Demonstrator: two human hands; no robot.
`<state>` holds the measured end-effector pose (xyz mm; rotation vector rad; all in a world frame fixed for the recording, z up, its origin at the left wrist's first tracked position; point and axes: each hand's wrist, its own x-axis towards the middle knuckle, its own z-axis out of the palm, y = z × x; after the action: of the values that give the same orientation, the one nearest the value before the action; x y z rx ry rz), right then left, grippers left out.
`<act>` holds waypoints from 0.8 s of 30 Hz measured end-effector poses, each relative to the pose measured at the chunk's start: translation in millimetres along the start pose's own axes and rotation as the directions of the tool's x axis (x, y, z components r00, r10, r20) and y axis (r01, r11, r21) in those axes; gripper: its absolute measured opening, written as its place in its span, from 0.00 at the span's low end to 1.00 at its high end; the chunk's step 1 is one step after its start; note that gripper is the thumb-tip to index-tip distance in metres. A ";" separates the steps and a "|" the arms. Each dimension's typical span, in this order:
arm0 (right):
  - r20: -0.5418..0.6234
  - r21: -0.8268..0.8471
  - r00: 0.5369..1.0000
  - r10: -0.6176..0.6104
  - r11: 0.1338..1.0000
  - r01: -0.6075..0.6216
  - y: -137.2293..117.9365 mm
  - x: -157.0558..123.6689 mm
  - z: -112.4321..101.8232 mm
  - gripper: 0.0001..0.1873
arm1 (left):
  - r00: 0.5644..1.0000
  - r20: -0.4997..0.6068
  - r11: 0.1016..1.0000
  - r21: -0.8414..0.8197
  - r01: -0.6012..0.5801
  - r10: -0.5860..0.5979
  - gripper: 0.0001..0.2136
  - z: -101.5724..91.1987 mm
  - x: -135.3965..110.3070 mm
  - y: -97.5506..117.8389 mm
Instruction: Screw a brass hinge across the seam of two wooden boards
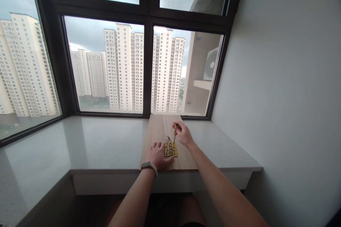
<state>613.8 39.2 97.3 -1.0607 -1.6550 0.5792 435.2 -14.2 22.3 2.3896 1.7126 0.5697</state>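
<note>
A brass-coloured hinge (174, 150) lies across the seam between two pale wooden boards (156, 127) on the window ledge. My left hand (157, 156) rests flat at the hinge's left and near side, fingers spread over the wood, thumb by its lower edge. In my right hand (182, 133) is a screwdriver (175, 131) with a black and yellow handle, held nearly upright. Its tip meets the upper part of the hinge's right leaf. Several small screws (168, 138) lie loose at the hinge's far end.
The boards lie on a pale stone window ledge (112, 142), whose front edge is close to my body. Dark-framed windows (147, 60) stand behind it. A white wall (266, 78) rises at the right.
</note>
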 end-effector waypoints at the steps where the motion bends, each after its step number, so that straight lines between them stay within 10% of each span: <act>1: -0.009 -0.014 1.000 -0.005 1.000 0.005 0.1 -0.6 0.9 0.14 | 1.000 -0.005 1.000 0.001 -0.004 0.004 0.41 0.6 0.2 -0.3; 13: -0.188 -0.247 0.979 -0.081 0.969 0.033 -3.6 -11.9 10.9 0.14 | 0.998 -0.051 1.000 0.000 -0.031 0.031 0.39 2.0 0.5 -1.5; 24: -0.033 0.123 0.999 -0.001 0.992 0.005 9.6 -2.5 -4.2 0.20 | 1.000 -0.017 1.000 -0.011 -0.004 0.003 0.40 -0.3 -0.5 -0.4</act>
<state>621.3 41.3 89.9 -0.9734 -1.5714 0.6502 434.6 -14.6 22.3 2.3875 1.7077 0.5994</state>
